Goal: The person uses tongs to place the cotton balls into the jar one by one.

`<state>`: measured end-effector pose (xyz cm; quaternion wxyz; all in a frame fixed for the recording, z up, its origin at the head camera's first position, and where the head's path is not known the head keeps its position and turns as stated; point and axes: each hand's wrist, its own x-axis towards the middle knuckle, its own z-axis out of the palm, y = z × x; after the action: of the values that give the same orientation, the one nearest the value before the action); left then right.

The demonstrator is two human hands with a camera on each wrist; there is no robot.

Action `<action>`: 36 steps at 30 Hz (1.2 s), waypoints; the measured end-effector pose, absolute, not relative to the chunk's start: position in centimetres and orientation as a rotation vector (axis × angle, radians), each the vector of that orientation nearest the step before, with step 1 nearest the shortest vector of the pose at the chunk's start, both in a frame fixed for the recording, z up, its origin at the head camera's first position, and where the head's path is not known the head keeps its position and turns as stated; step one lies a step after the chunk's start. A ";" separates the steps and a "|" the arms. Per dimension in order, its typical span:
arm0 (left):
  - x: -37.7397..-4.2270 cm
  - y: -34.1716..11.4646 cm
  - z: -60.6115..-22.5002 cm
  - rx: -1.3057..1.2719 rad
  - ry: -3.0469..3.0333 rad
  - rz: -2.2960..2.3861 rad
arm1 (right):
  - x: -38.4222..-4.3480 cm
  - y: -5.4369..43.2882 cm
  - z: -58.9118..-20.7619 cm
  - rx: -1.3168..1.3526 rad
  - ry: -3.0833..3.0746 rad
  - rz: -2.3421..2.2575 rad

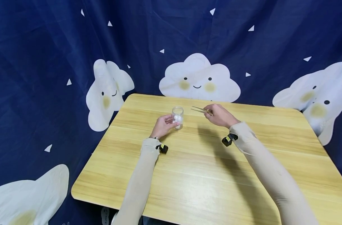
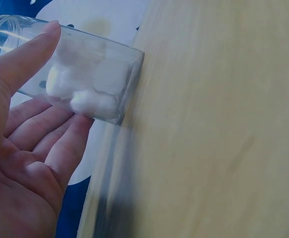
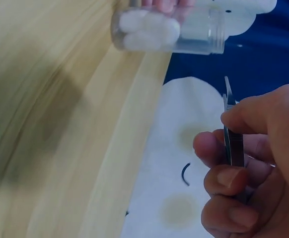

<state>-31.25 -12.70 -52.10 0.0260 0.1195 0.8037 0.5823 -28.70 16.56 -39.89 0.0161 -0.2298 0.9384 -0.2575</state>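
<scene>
A clear open-topped jar point(image 1: 177, 111) stands upright on the wooden table, with several white cotton balls point(image 2: 85, 82) in its lower part. My left hand point(image 1: 163, 126) holds the jar from its left side, the thumb across the near wall and the fingers behind it. To the right and above the table, my right hand point(image 1: 220, 115) grips a pair of metal tweezers point(image 1: 201, 110) between thumb and fingers. The tweezers' tips point left toward the jar, slightly parted with nothing between them. In the right wrist view the tips are apart from the jar point(image 3: 199, 29).
The light wooden table point(image 1: 182, 181) has rounded corners. Behind it hangs a dark blue curtain point(image 1: 142, 37) printed with white clouds and small triangles. Black wrist cameras point(image 1: 230, 139) are strapped on both sleeves.
</scene>
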 end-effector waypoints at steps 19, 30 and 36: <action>-31.4 -12.7 -52.3 0.373 2.486 1.794 | -27.8 22.3 -43.7 -0.462 2.973 -0.562; -31.3 -12.6 -52.2 0.356 2.495 1.785 | -27.1 23.4 -45.8 -0.346 2.974 -0.539; -31.1 -12.6 -52.0 0.350 2.485 1.793 | -26.9 23.7 -47.1 -0.286 2.978 -0.519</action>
<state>-31.13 -12.65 -52.04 0.0287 0.1134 0.8054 0.5810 -26.88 23.75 -47.07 0.0528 -0.0940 0.9794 -0.1706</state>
